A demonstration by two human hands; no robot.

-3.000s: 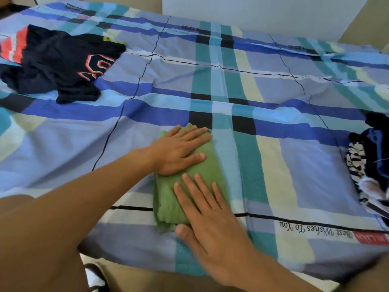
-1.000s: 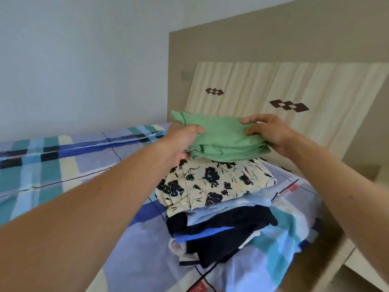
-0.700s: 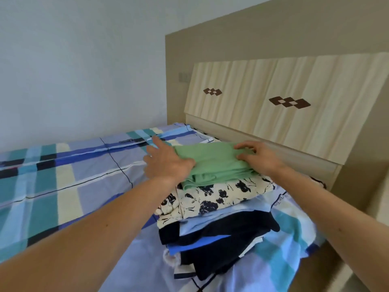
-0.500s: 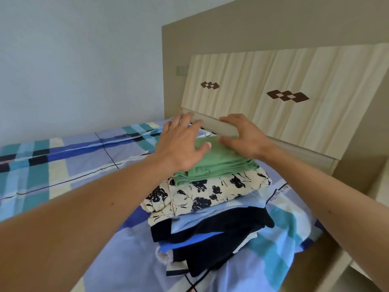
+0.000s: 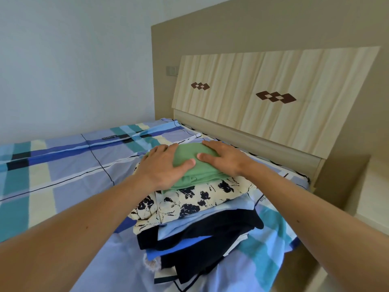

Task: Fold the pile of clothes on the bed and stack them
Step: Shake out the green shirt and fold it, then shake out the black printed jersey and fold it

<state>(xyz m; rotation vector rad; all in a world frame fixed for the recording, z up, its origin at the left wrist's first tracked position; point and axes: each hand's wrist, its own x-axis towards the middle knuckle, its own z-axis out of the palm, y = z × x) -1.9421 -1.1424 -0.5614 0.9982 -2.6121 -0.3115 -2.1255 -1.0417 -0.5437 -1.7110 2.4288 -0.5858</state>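
I pressed my left hand [image 5: 162, 165] and right hand [image 5: 223, 159] flat — fingers extended, gripping nothing — on the folded green garment [image 5: 196, 172] topping the clothes stack [image 5: 200, 230] by the headboard [image 5: 273, 81]; placement seemed finished, so the next move called for a straight, clean lift-off.

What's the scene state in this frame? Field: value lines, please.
left hand: flat, fingers straight, pressing on green garment
right hand: flat, pressing on the same garment
green garment: folded, on top of stack
directly under it: floral garment
stack location: on bed sheet, beside headboard
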